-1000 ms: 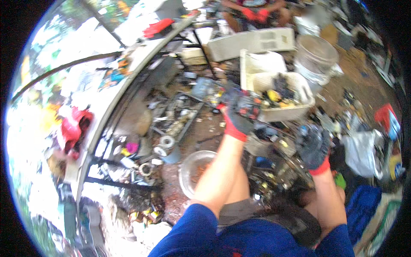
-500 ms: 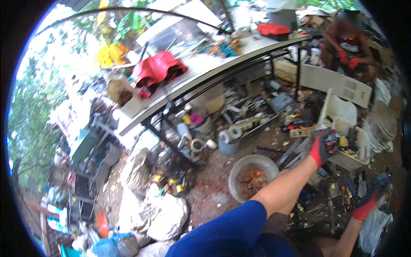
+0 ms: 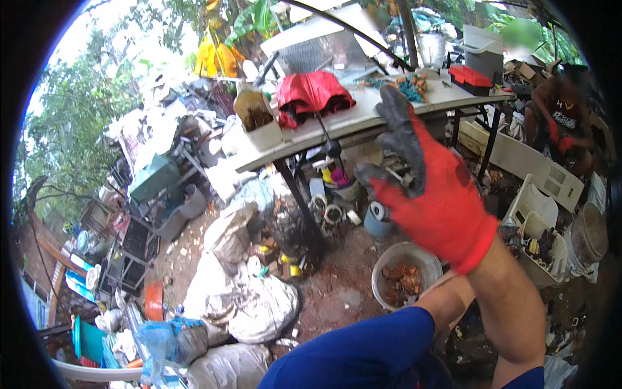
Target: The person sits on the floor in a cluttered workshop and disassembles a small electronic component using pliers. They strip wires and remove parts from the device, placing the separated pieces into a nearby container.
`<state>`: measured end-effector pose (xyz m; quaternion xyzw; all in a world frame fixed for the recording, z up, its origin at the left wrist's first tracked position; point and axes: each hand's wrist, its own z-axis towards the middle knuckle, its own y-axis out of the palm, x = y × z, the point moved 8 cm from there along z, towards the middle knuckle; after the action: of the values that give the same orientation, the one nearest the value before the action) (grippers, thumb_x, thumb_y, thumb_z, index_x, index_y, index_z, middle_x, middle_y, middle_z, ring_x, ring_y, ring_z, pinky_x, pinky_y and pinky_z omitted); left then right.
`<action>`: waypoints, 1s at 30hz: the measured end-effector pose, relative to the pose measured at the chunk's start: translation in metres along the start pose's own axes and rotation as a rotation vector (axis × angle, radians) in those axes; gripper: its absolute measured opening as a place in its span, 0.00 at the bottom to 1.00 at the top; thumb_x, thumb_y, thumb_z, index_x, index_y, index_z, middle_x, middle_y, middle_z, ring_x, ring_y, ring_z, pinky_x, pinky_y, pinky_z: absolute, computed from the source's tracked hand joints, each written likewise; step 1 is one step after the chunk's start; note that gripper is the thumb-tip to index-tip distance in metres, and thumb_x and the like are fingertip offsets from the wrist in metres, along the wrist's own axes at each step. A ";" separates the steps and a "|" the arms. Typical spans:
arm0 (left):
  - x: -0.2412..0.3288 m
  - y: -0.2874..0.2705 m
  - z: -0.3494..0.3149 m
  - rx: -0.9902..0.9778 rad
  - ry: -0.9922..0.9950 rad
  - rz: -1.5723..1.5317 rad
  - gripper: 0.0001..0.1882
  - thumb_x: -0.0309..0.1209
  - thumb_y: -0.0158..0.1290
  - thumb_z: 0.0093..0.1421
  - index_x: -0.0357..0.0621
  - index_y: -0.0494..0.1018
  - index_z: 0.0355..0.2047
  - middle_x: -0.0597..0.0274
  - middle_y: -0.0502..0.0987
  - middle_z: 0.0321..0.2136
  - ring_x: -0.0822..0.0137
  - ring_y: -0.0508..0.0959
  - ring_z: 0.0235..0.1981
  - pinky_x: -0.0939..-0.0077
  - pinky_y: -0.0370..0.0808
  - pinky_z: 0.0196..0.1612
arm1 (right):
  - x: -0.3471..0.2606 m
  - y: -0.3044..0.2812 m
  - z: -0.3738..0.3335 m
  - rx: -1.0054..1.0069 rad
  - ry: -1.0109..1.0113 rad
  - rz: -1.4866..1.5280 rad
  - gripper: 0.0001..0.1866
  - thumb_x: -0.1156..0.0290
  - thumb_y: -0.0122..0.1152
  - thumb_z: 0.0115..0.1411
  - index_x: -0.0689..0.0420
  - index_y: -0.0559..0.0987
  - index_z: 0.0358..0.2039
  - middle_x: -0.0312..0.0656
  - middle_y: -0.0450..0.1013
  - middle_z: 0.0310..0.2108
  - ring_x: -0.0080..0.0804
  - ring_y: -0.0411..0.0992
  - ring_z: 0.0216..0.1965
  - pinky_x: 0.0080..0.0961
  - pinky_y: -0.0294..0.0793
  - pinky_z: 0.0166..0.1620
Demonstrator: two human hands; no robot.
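My right hand [image 3: 431, 188], in a red glove with dark grey fingers, is raised in front of the long table. Its fingers point up and apart from the thumb, and nothing shows between them. My left forearm [image 3: 447, 299] comes from a blue sleeve [image 3: 363, 350] and passes behind my right forearm, which hides the left hand. Below the raised hand stands a round, pale basin [image 3: 376, 279] with reddish-brown scraps [image 3: 403, 280] inside. Right of my forearm sits a white bin [image 3: 551, 275] holding mixed small parts.
The white-topped table [image 3: 259, 155] carries a red sheet-like bundle [image 3: 311, 94] and a red toolbox [image 3: 471, 79]. White sacks [image 3: 265, 308] lie on the ground at left. A person [image 3: 560, 117] with red gloves sits at far right. Scrap piles line the left side.
My right hand has risen from the lower right to above the basin. My left hand, seen earlier by the white bin, is now hidden. The view has turned somewhat left.
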<state>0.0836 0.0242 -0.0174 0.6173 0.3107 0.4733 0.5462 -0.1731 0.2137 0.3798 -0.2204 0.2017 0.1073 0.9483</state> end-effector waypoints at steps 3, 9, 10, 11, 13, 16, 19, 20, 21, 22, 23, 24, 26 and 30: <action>0.008 -0.006 -0.003 0.049 0.055 0.000 0.18 0.54 0.48 0.65 0.57 0.75 0.42 0.74 0.68 0.17 0.72 0.69 0.17 0.77 0.65 0.20 | -0.010 0.016 -0.031 -0.276 0.150 0.141 0.25 0.69 0.63 0.58 0.64 0.72 0.55 0.53 0.78 0.40 0.48 0.78 0.44 0.33 0.77 0.46; -0.011 0.003 0.000 0.056 0.039 0.001 0.20 0.55 0.48 0.64 0.57 0.74 0.45 0.73 0.69 0.19 0.71 0.69 0.18 0.76 0.66 0.22 | -0.011 -0.011 -0.117 -0.640 0.131 -0.031 0.21 0.71 0.70 0.47 0.57 0.82 0.45 0.45 0.79 0.31 0.44 0.78 0.35 0.34 0.77 0.38; -0.013 0.003 -0.001 0.056 0.038 -0.001 0.21 0.55 0.48 0.64 0.57 0.74 0.45 0.73 0.69 0.19 0.71 0.70 0.19 0.76 0.66 0.22 | -0.014 -0.015 -0.128 -0.656 0.076 -0.032 0.21 0.70 0.71 0.46 0.56 0.82 0.44 0.45 0.78 0.30 0.44 0.78 0.34 0.34 0.77 0.37; -0.010 -0.003 -0.004 0.067 0.047 -0.001 0.21 0.56 0.48 0.64 0.57 0.74 0.45 0.73 0.69 0.19 0.70 0.70 0.19 0.76 0.66 0.22 | -0.017 -0.015 -0.136 -0.681 0.050 -0.017 0.21 0.69 0.71 0.45 0.56 0.83 0.43 0.44 0.78 0.30 0.44 0.78 0.34 0.34 0.77 0.37; -0.016 -0.007 -0.006 0.080 0.052 -0.001 0.22 0.56 0.48 0.63 0.56 0.74 0.46 0.72 0.69 0.20 0.70 0.70 0.19 0.75 0.67 0.23 | -0.022 -0.016 -0.150 -0.732 0.044 0.003 0.21 0.68 0.72 0.44 0.55 0.83 0.42 0.43 0.78 0.30 0.44 0.77 0.33 0.35 0.76 0.37; -0.022 -0.003 -0.002 0.092 0.039 0.013 0.23 0.57 0.48 0.63 0.56 0.74 0.47 0.72 0.70 0.21 0.69 0.70 0.20 0.75 0.67 0.24 | -0.017 -0.026 -0.156 -0.745 0.033 0.017 0.23 0.70 0.71 0.44 0.56 0.82 0.45 0.42 0.77 0.29 0.41 0.77 0.32 0.35 0.75 0.36; 0.007 -0.026 -0.009 0.104 0.076 0.078 0.24 0.58 0.48 0.63 0.56 0.74 0.48 0.71 0.70 0.22 0.68 0.71 0.21 0.74 0.67 0.25 | 0.003 -0.046 -0.165 -0.662 0.047 -0.003 0.22 0.71 0.70 0.46 0.56 0.82 0.45 0.42 0.78 0.29 0.40 0.77 0.31 0.33 0.75 0.34; -0.010 -0.001 0.000 0.022 0.010 0.068 0.24 0.58 0.48 0.63 0.56 0.73 0.48 0.71 0.70 0.22 0.68 0.71 0.21 0.74 0.68 0.25 | 0.023 -0.070 -0.179 -0.617 0.141 -0.123 0.21 0.72 0.69 0.47 0.56 0.82 0.45 0.42 0.78 0.29 0.40 0.77 0.30 0.33 0.76 0.34; -0.036 -0.006 0.001 0.287 -0.126 0.124 0.20 0.54 0.51 0.63 0.55 0.73 0.44 0.72 0.69 0.22 0.70 0.70 0.20 0.74 0.65 0.23 | 0.043 -0.091 -0.193 -0.542 0.248 -0.193 0.20 0.72 0.69 0.47 0.56 0.82 0.44 0.43 0.78 0.30 0.42 0.77 0.30 0.33 0.76 0.34; -0.009 -0.009 -0.013 0.196 -0.036 0.233 0.17 0.51 0.53 0.63 0.55 0.73 0.42 0.72 0.70 0.22 0.72 0.70 0.20 0.75 0.66 0.24 | 0.067 -0.101 -0.207 -0.442 0.273 -0.156 0.20 0.72 0.69 0.48 0.56 0.82 0.44 0.44 0.79 0.31 0.44 0.77 0.30 0.34 0.76 0.34; 0.000 0.015 -0.014 0.049 0.037 0.308 0.13 0.47 0.54 0.64 0.54 0.74 0.39 0.72 0.71 0.22 0.73 0.70 0.20 0.75 0.66 0.24 | 0.084 -0.119 -0.222 -0.349 0.299 -0.206 0.19 0.73 0.68 0.50 0.57 0.81 0.44 0.44 0.79 0.32 0.42 0.78 0.31 0.34 0.77 0.35; 0.000 0.022 -0.010 -0.006 0.025 0.292 0.13 0.46 0.54 0.64 0.54 0.74 0.42 0.72 0.71 0.23 0.73 0.70 0.21 0.75 0.67 0.25 | 0.099 -0.138 -0.235 -0.261 0.305 -0.243 0.18 0.73 0.67 0.52 0.58 0.81 0.45 0.45 0.79 0.33 0.40 0.78 0.32 0.34 0.77 0.36; -0.002 0.022 -0.007 -0.011 -0.036 0.271 0.16 0.43 0.53 0.65 0.53 0.73 0.48 0.73 0.70 0.23 0.72 0.71 0.22 0.74 0.69 0.27 | 0.136 -0.185 -0.272 -0.051 0.610 -0.276 0.17 0.75 0.65 0.54 0.60 0.80 0.46 0.46 0.80 0.36 0.35 0.79 0.36 0.32 0.77 0.40; -0.032 0.035 -0.011 0.014 -0.120 0.342 0.20 0.42 0.52 0.65 0.51 0.71 0.55 0.75 0.64 0.16 0.74 0.66 0.18 0.79 0.61 0.22 | 0.185 -0.271 -0.398 0.525 0.848 -0.257 0.21 0.77 0.63 0.57 0.63 0.76 0.52 0.47 0.78 0.45 0.31 0.77 0.47 0.29 0.75 0.51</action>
<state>0.0577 -0.0076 0.0078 0.6922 0.1711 0.5194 0.4709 -0.0617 -0.1869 0.0744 -0.0219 0.5600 -0.1630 0.8120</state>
